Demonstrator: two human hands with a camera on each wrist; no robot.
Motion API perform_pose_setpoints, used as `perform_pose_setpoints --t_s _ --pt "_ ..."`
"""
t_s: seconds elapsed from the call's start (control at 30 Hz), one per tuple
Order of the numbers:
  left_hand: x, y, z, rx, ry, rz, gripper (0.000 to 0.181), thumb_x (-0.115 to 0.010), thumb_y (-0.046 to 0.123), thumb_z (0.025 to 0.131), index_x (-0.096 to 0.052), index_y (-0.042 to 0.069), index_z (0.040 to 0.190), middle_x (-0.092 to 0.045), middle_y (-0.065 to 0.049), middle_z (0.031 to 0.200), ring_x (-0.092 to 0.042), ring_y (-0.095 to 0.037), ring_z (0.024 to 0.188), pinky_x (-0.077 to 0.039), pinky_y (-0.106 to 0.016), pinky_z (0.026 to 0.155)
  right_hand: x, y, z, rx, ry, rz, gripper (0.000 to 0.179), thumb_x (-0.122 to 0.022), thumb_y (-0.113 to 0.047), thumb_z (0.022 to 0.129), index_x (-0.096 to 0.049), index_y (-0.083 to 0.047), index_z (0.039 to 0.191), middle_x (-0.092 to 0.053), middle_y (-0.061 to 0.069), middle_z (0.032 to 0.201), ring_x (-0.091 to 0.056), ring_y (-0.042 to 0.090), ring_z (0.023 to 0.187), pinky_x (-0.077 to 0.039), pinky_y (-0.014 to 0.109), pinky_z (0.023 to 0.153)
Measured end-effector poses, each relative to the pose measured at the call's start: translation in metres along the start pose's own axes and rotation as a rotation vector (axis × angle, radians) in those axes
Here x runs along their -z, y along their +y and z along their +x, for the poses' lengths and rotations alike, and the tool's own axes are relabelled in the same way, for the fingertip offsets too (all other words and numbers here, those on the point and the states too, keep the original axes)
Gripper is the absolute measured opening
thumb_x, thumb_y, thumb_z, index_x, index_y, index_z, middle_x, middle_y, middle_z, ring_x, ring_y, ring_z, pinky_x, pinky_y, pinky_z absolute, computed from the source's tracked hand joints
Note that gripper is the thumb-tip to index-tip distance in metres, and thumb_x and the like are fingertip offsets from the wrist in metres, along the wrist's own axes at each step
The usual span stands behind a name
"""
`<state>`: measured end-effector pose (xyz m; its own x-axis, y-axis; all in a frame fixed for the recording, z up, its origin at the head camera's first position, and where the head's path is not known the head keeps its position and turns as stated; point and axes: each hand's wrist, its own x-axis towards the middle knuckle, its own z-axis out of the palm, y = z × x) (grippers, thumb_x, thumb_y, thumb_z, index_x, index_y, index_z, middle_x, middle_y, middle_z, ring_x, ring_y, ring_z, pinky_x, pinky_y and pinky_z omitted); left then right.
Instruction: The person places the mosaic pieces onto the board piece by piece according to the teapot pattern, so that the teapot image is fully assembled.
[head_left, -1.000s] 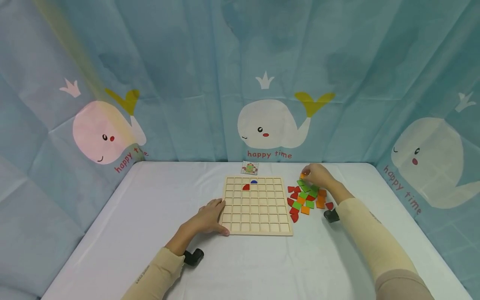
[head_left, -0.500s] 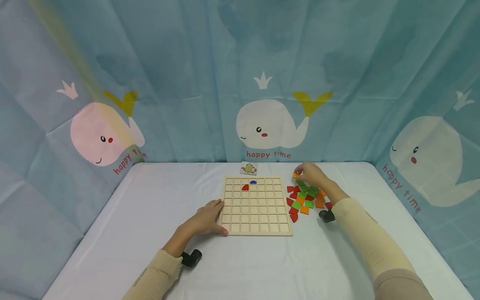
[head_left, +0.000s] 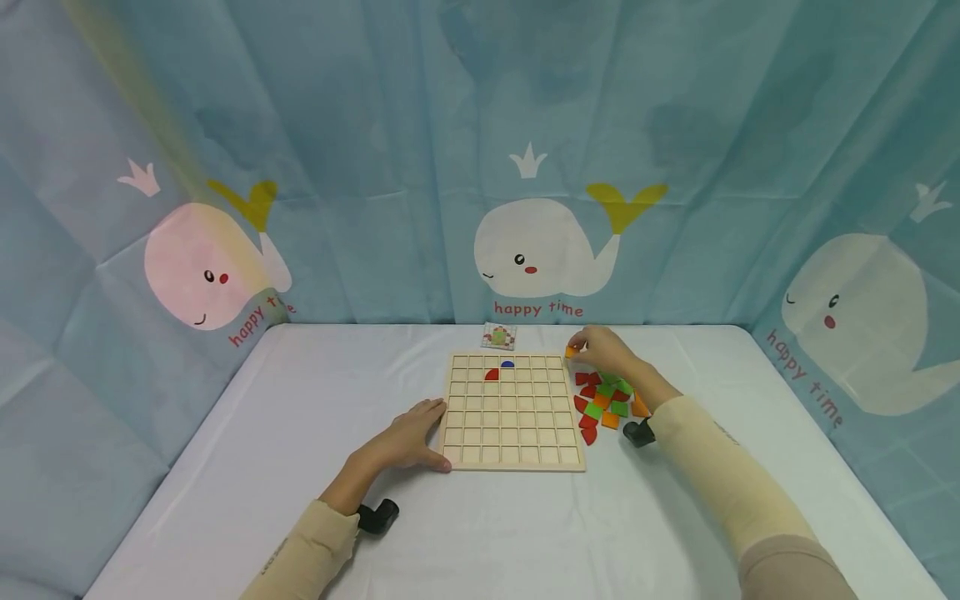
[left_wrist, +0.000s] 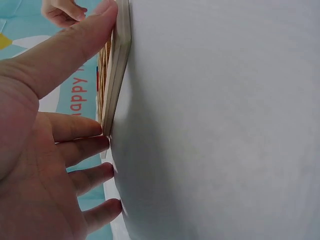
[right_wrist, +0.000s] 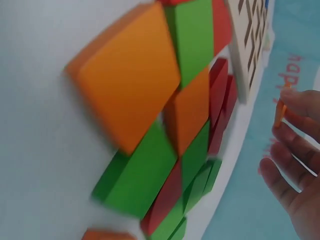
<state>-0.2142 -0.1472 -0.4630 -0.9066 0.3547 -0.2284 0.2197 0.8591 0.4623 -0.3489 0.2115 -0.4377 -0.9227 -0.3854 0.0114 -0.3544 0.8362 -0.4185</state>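
A wooden grid board (head_left: pixel 510 412) lies flat on the white table, holding a red quarter-circle tile (head_left: pixel 492 375) and a blue half-circle tile (head_left: pixel 507 364) in its upper cells. My left hand (head_left: pixel 408 435) rests at the board's left edge, thumb on the near corner and fingers spread along the side. Between thumb and fingertips, my right hand (head_left: pixel 606 350) pinches an orange tile (right_wrist: pixel 280 113) just off the board's upper right corner. Beneath that hand and wrist lies a loose pile of red, green and orange tiles, with a green tile (head_left: pixel 618 408) among them; part of it is hidden.
Behind the board lies a small pattern card (head_left: pixel 498 336). A blue curtain (head_left: pixel 375 250) with printed whales hangs behind the table. White tablecloth (head_left: pixel 525 533) stretches in front of the board and to its left.
My right hand has moved left with the orange tile, from above the pile to beside the board's upper right corner. The left hand has stayed at the board's edge.
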Motion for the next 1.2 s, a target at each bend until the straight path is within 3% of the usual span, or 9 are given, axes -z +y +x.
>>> perform_pose_setpoints --t_s 0.37,0.73,1.2 --pt "-0.002 -0.001 0.002 -0.001 -0.002 -0.001 0.106 -0.088 0.037 0.068 -0.032 -0.001 0.150 -0.031 -0.017 0.158 -0.022 -0.038 0.149 -0.022 -0.057 0.119 -0.012 -0.026 0.013 0.043 -0.020 0.005 0.027 -0.071 -0.017 0.088 -0.072 -0.001 0.110 -0.067 0.011 0.101 -0.061 0.026 0.096 -0.053 0.042 0.088" --pt "-0.002 -0.001 0.002 -0.001 -0.003 -0.003 0.106 -0.088 0.037 0.068 -0.033 -0.001 0.150 -0.031 -0.017 0.158 -0.021 -0.038 0.149 -0.022 -0.057 0.119 -0.026 -0.056 0.024 0.141 -0.061 -0.029 0.024 -0.070 -0.016 0.089 -0.073 -0.003 0.109 -0.067 0.010 0.101 -0.062 0.024 0.093 -0.053 0.039 0.086" --pt "-0.002 0.000 0.002 0.002 0.000 0.015 0.106 -0.088 0.037 0.067 -0.033 -0.001 0.150 -0.032 -0.017 0.158 -0.024 -0.037 0.148 -0.024 -0.058 0.117 -0.044 -0.079 0.035 0.145 -0.100 0.008 0.025 -0.073 -0.018 0.087 -0.073 -0.004 0.108 -0.067 0.009 0.101 -0.061 0.022 0.093 -0.053 0.038 0.086"
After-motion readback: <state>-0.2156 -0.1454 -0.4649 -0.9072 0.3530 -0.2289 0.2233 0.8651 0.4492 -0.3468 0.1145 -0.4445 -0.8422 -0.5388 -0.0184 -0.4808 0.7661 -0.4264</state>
